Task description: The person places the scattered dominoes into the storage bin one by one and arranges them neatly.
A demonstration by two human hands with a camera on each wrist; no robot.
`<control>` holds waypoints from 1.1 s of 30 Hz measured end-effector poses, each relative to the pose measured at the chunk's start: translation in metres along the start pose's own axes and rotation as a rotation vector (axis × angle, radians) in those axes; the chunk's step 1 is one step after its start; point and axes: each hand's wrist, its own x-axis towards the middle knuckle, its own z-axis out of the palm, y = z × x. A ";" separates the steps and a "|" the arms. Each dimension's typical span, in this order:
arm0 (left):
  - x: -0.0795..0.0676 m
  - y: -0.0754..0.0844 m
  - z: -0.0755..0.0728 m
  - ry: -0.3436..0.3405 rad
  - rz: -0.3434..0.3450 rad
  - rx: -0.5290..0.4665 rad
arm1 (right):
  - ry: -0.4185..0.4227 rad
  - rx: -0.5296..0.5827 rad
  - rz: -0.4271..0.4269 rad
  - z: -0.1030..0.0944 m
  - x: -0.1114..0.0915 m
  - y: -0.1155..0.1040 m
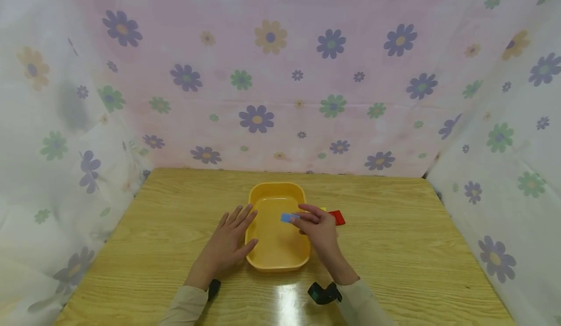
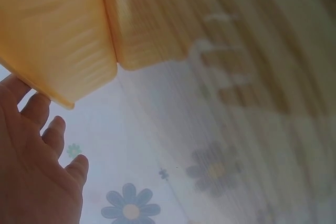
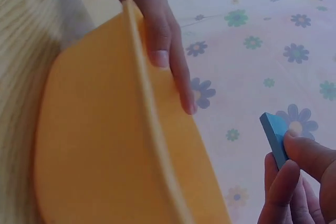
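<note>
A yellow plastic tray (image 1: 277, 269) with rounded corners stands on the table, its inner floor bare where it shows. My left hand (image 1: 225, 244) rests on the tray's left rim with the fingers spread and fairly straight. Between thumb and fingertips, my right hand (image 1: 322, 233) pinches a small flat blue block (image 1: 287, 218) over the right part of the tray. In the right wrist view the blue block (image 3: 274, 136) is seen tilted, raised above the rim. A red block (image 1: 338, 217) lies just beyond the right hand, partly covered by it.
Beside the red block, a bit of a yellow piece (image 1: 323, 209) peeks out behind the right hand. The wood-grain table (image 1: 394, 248) is bordered at the back and sides by flower-patterned sheets (image 1: 280, 87). Dark wrist devices (image 1: 324, 293) hang below both wrists.
</note>
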 end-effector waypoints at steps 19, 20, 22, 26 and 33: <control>0.001 0.001 -0.001 0.016 0.004 0.001 | -0.014 -0.158 -0.105 0.036 0.055 -0.018; 0.001 0.001 0.000 0.017 0.004 -0.001 | -0.020 -0.176 -0.112 0.038 0.058 -0.018; 0.002 0.000 0.001 0.022 0.006 -0.006 | -0.036 -0.224 -0.135 0.043 0.065 -0.016; 0.002 -0.001 0.003 0.029 0.012 -0.010 | -0.061 -0.297 -0.159 0.051 0.076 -0.012; 0.001 -0.002 0.003 0.003 0.000 -0.011 | -0.057 -0.398 -0.016 0.063 0.094 0.003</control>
